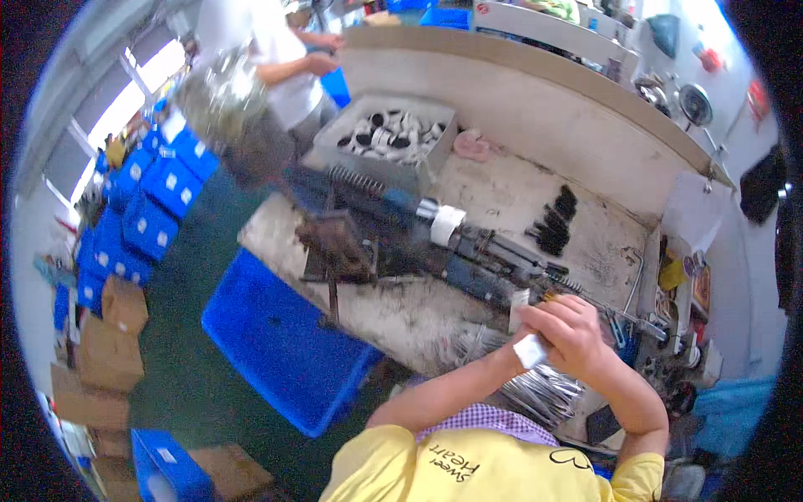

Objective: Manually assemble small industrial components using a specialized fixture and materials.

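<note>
My right hand (573,331) is closed, fingers curled, at the near right end of a dark bench machine (468,272). Whatever lies inside its grip is hidden. My left forearm reaches in from the left, and my left hand (520,356) meets the right one, its fingers mostly covered. A small white piece (530,351) shows at the left wrist; I cannot tell whether it is held or worn. Another pale block (519,306) stands just beyond the hands. The machine carries a coil spring (357,181), a shiny shaft and a white collar (447,226).
Thin metal rods (548,395) lie in a bundle before me. Beyond the machine are a grey bin (435,163) of black-and-white parts and dark pieces (554,222). A blue tub (280,335) stands left. Another person (288,75) is at the far left, near stacked blue boxes (150,222).
</note>
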